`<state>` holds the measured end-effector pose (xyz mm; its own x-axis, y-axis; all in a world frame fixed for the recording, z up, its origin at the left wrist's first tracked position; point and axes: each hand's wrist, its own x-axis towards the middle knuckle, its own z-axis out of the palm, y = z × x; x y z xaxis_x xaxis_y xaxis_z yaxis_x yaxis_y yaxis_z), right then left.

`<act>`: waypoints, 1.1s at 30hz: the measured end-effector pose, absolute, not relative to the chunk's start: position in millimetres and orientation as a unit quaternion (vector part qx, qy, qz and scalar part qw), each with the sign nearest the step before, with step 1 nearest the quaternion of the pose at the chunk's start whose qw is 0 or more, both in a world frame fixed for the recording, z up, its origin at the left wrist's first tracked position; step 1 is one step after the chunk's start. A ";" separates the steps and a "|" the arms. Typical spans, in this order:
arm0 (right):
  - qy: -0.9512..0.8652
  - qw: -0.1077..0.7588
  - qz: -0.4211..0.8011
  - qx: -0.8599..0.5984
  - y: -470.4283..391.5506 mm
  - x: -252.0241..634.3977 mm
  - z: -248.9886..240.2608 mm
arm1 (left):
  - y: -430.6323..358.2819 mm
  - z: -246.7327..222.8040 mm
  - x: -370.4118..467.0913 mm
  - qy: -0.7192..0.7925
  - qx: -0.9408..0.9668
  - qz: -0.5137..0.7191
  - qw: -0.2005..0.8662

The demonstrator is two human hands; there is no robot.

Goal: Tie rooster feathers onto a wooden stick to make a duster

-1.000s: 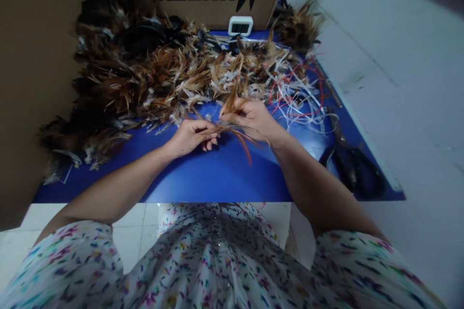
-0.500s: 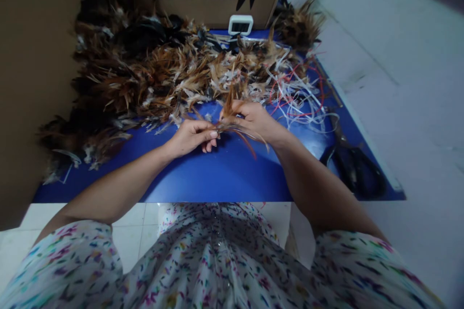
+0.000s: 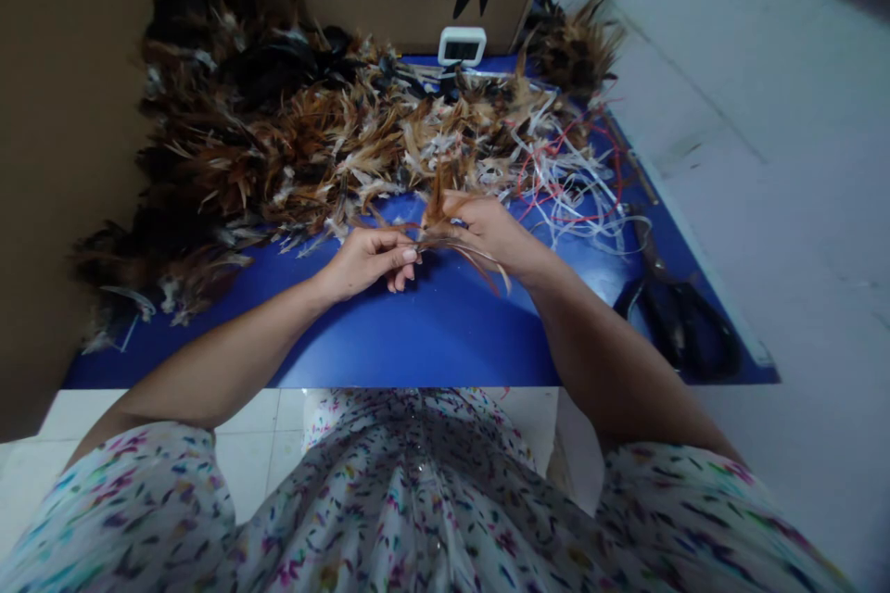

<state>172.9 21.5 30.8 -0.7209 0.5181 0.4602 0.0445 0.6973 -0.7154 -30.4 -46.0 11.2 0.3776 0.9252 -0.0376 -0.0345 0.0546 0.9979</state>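
Over the near part of the blue table, my left hand (image 3: 375, 259) pinches the base ends of a few thin brown feathers (image 3: 479, 258) between thumb and forefinger. Their tips fan out to the right, below my other wrist. My right hand (image 3: 479, 227) is closed close beside it, with a tuft of orange-brown feathers (image 3: 438, 204) standing up from its fingers. The fingertips of both hands nearly meet, and exactly where the feathers touch is hard to make out. Behind them spreads a large heap of brown, black and white feathers (image 3: 312, 139).
Red and white plastic strips (image 3: 570, 185) lie tangled to the right of the heap. Black-handled scissors (image 3: 681, 324) rest near the right edge of the blue table (image 3: 417, 343). A small white digital timer (image 3: 462, 46) stands before a cardboard box (image 3: 403, 9). More cardboard (image 3: 69, 157) borders the left.
The thin feathers under my right wrist have shifted slightly, their tips bending a little differently. Both hands stay almost in the same place.
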 end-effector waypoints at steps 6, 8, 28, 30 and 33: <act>-0.863 0.341 0.341 -0.149 22.4 171.7 27.4 | -45.6 12.9 -29.1 0.395 0.561 0.394 0.611; -0.862 0.345 0.341 -0.145 22.4 171.4 26.4 | -45.3 12.1 -29.5 0.395 0.559 0.395 0.613; -0.815 0.350 0.399 -0.232 19.2 170.8 28.3 | -41.6 6.5 -35.7 0.413 0.589 0.441 0.537; -0.801 0.368 0.391 -0.267 21.1 172.0 28.0 | -41.5 6.6 -36.3 0.427 0.578 0.459 0.522; -0.790 0.377 0.366 -0.315 25.6 175.7 27.6 | -40.1 5.2 -37.5 0.432 0.578 0.490 0.488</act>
